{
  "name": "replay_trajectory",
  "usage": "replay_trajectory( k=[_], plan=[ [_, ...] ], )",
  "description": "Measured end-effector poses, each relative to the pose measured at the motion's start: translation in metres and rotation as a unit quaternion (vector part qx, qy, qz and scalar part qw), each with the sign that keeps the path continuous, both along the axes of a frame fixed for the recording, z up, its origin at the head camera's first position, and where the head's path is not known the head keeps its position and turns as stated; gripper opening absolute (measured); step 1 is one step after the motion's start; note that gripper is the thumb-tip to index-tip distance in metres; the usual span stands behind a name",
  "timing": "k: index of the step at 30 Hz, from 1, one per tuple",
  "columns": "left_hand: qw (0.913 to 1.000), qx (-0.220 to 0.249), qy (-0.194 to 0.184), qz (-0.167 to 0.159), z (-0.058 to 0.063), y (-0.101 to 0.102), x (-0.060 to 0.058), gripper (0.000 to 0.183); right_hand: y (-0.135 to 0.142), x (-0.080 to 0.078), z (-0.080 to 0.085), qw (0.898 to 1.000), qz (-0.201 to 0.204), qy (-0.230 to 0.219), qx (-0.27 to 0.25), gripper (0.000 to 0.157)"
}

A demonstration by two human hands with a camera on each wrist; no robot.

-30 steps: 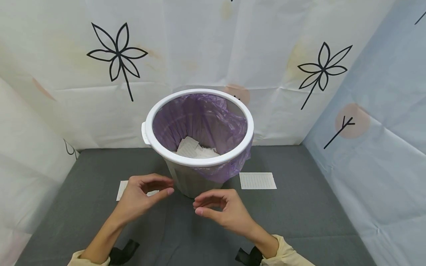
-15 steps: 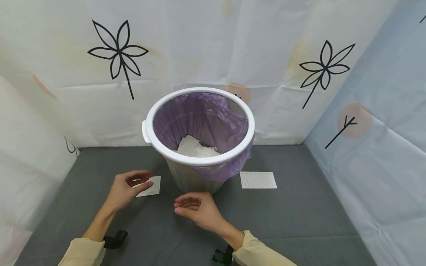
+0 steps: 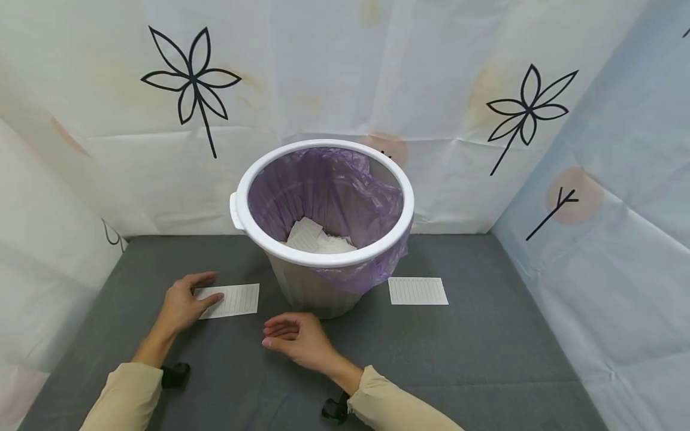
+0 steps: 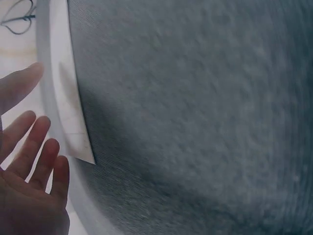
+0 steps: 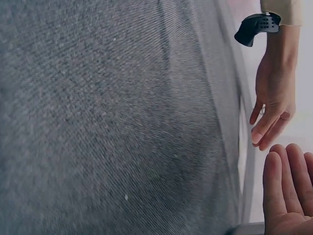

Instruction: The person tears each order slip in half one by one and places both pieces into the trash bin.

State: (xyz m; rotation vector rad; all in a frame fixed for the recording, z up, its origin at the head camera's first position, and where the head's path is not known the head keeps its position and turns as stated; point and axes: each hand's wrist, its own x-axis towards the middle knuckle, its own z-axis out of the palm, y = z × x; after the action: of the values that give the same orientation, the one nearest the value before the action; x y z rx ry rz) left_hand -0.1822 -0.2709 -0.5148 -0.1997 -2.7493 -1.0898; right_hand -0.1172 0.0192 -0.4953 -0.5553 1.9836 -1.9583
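The left hand [image 3: 181, 304] is arching wide over the left card [image 3: 239, 299]; the right hand [image 3: 300, 340] is hanging loose, empty.

White paper [image 3: 239, 299], rectangular, with thin ruled lines, lying flat on the dark grey counter [image 3: 458, 359] near the bin's [image 3: 309, 287] left side, its left end partly hidden by the left hand's fingers [image 3: 211, 300].

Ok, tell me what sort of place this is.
Probably a staged tabletop booth rather than an ordinary room: pale hangings with leaf drawings enclose a grey surface, which holds a bin with a purple liner and lined paper slips.
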Motion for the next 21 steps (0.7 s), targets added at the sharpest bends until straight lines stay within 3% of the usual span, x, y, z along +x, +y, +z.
replay_trajectory(
  k=[8, 21],
  plan=[
    [0.9952, -0.091, -0.032, -0.017, -0.008, -0.006, -0.008, 0.044, -0.011, -0.002, -0.004, 1.0, -0.012, -0.005, 0.001, 0.029],
    [0.9955, -0.028, -0.083, -0.037, 0.009, -0.009, -0.008, 0.013, -0.019, -0.001, -0.003, 1.0, -0.024, -0.015, -0.008, 0.027]
  ],
)
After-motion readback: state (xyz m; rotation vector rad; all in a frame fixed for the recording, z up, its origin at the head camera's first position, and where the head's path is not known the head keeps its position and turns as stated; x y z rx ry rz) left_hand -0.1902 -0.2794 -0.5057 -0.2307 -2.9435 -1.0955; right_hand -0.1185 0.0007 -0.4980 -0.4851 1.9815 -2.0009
